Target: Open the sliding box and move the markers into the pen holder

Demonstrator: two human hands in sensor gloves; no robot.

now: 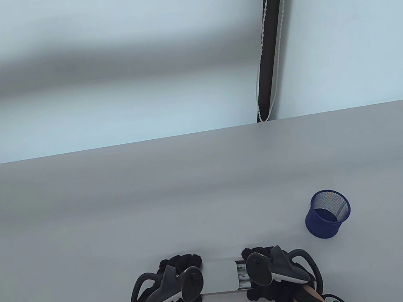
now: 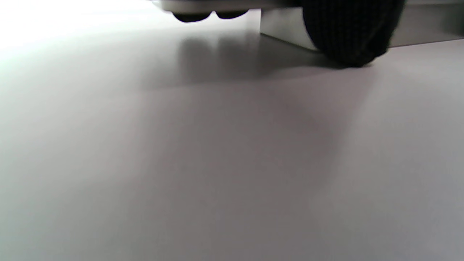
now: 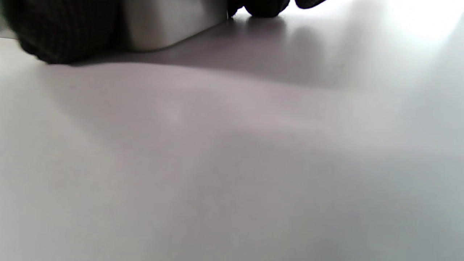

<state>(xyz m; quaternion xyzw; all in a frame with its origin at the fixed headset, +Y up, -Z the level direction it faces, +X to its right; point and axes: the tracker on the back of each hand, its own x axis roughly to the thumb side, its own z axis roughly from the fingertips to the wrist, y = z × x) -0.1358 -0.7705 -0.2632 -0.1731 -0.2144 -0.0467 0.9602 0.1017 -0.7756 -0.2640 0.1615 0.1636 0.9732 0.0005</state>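
Note:
A white sliding box lies at the table's near edge between my two hands. My left hand grips its left end and my right hand grips its right end. The box is slid a little open at the right, and markers show in the gap. In the left wrist view a gloved thumb presses against the box's side. The right wrist view has a gloved thumb against the box wall. A blue mesh pen holder stands upright to the right.
The grey table stretches far behind the box. A black pole with a bead chain hangs beyond the table's far edge.

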